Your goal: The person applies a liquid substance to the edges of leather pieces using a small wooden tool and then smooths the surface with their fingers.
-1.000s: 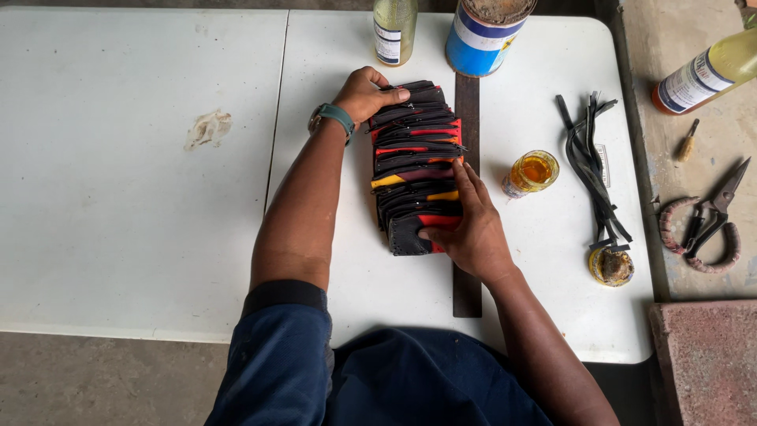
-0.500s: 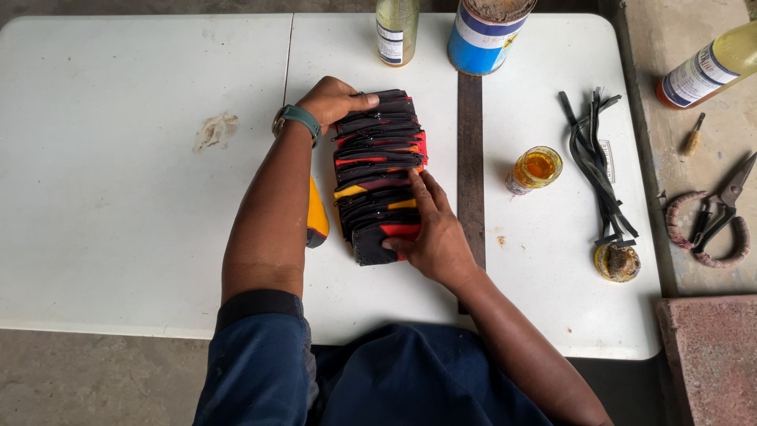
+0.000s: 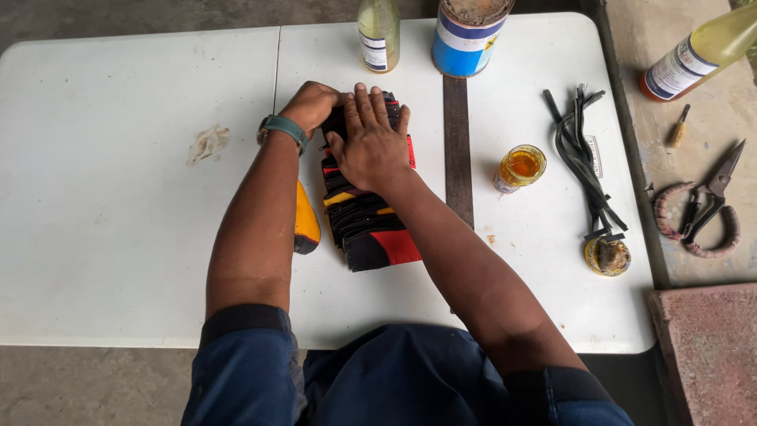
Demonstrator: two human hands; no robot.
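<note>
A row of overlapping leather pieces (image 3: 371, 221), black with red and yellow patches, lies on the white table (image 3: 118, 221). My right hand (image 3: 369, 142) rests flat on the far half of the row, fingers spread and pressing down. My left hand (image 3: 311, 106), with a teal wristband, is curled against the far left end of the same row. A yellow-handled tool (image 3: 306, 221) lies on the table beside the row, partly under my left forearm.
A long dark metal ruler (image 3: 457, 150) lies right of the row. Beyond it are a small jar of amber liquid (image 3: 520, 167), black straps (image 3: 583, 150) and a round tin (image 3: 607, 255). A bottle (image 3: 379, 33) and blue can (image 3: 467, 31) stand at the far edge. Shears (image 3: 706, 207) lie off the table.
My right hand has moved from the near end of the row up to its far half and now lies flat. The yellow-handled tool has come more into view.
</note>
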